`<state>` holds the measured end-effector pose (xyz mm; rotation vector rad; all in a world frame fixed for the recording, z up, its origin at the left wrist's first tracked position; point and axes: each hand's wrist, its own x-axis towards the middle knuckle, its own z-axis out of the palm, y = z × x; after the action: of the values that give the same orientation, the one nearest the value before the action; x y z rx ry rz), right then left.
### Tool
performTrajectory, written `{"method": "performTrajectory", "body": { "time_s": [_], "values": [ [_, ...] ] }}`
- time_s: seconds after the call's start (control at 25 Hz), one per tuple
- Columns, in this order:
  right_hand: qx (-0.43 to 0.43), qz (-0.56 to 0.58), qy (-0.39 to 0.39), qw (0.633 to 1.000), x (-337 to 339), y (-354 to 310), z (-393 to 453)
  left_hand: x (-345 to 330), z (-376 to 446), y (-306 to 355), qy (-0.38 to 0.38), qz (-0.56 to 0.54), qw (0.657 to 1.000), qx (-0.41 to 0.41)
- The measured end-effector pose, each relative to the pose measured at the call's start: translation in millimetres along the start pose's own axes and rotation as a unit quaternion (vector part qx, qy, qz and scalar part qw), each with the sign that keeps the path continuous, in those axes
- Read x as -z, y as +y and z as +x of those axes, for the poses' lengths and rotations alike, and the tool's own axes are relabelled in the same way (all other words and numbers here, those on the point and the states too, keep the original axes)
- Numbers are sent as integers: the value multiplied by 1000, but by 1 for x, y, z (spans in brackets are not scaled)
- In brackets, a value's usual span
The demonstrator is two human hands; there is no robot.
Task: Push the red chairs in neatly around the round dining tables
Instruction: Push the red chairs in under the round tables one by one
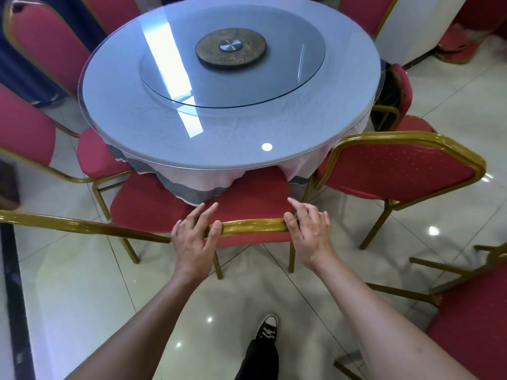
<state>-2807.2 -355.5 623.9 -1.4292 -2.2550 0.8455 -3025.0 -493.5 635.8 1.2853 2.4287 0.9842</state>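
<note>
- Chair (247,193) faces round tabletop (164,138), seat front tucked under hanging cloth (197,182); gold top rail (252,224) runs left-right.
- Left hand (193,233) and right hand (308,224) rest on rail ends, thumbs hooked on rail, fingers fairly straight over it.
- Neighbour chair (397,171) just right, angled; another chair (142,204) left, touching.

I see red chairs (248,193) with glossy gold frames; the chair back (395,165) at the table's near right edge shows a fine dotted pattern. The table (153,133) is pale blue-grey under glass, its cloth (192,179) pink with a grey band. The floor (82,283) is shiny cream tile. My shoe (266,327) is black and white.
</note>
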Motion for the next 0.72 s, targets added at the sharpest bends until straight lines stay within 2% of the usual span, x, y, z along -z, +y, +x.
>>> {"method": "performTrajectory", "body": {
  "time_s": [0.2, 0.72],
  "values": [
    [7, 5, -14, 1000, -7, -6, 27, 1, 28, -12, -11, 9, 1000, 0],
    [49, -8, -19, 999, 25, 26, 105, -50, 67, 23, 27, 2, 999, 42]
  ]
}}
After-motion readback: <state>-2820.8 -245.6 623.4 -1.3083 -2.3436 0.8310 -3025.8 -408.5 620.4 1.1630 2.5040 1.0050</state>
